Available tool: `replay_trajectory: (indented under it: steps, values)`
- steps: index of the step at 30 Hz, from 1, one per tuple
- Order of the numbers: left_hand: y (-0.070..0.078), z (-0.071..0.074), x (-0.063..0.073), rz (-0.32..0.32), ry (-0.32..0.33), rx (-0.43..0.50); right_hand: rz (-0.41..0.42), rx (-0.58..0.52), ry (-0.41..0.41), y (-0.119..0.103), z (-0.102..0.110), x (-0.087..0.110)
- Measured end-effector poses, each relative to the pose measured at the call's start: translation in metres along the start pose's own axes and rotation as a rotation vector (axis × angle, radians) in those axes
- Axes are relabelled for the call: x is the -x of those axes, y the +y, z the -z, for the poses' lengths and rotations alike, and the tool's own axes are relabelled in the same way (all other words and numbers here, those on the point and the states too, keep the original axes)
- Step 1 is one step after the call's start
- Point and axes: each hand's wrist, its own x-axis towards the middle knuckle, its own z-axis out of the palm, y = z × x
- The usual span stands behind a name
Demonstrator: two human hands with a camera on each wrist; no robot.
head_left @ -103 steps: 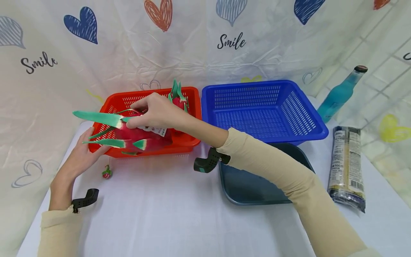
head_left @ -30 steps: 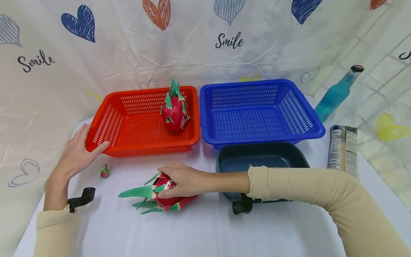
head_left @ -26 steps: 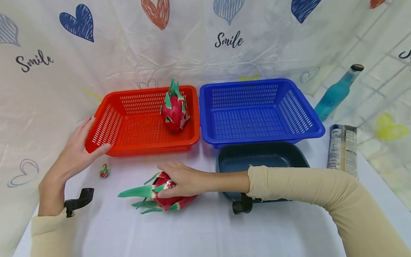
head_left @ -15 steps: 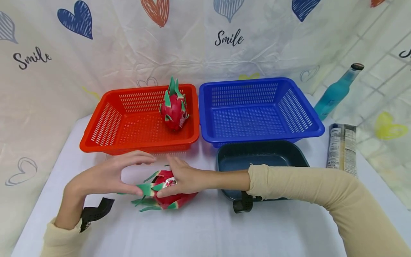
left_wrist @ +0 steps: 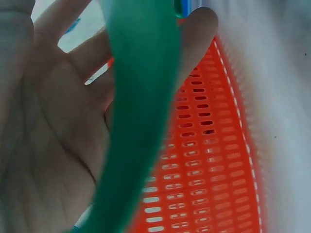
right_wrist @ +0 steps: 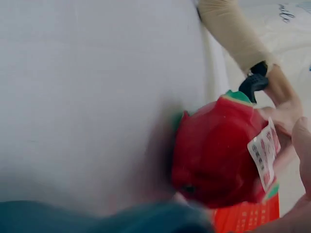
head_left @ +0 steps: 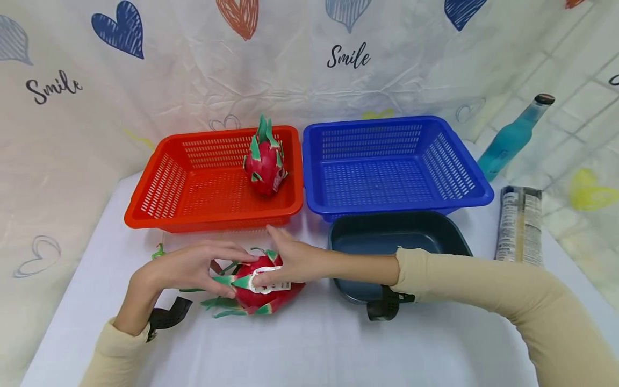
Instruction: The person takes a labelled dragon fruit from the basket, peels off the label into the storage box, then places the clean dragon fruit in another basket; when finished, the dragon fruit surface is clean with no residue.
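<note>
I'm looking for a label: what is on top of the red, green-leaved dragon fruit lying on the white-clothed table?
A white printed label sits on the dragon fruit; in the head view, the right hand hides part; the print beneath cannot be seen.

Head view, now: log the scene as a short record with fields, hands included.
Front dragon fruit: on its side on the white table, leaves pointing left
Left hand: at the leafy end, fingers extended
Right hand: over the label, thumb across it
Red basket: holds a second dragon fruit
Blue basket: right of the red one
Dark tray: in front of the blue basket
Far right: bottle, package
</note>
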Motion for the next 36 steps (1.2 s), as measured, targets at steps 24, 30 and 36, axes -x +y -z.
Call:
replay_trajectory:
  steps: [24, 30, 36]
  values:
    - [-0.004, -0.017, -0.014, -0.015, -0.003, 0.09, 0.361, 0.162, 0.136, 0.019, 0.001, 0.029]
    - [-0.006, -0.017, -0.014, -0.002, -0.012, 0.112, 0.339, 0.154, 0.142, 0.019, -0.001, 0.027]
    - [-0.006, -0.017, -0.015, 0.007, -0.015, 0.117, 0.321, 0.143, 0.141, 0.018, -0.002, 0.027]
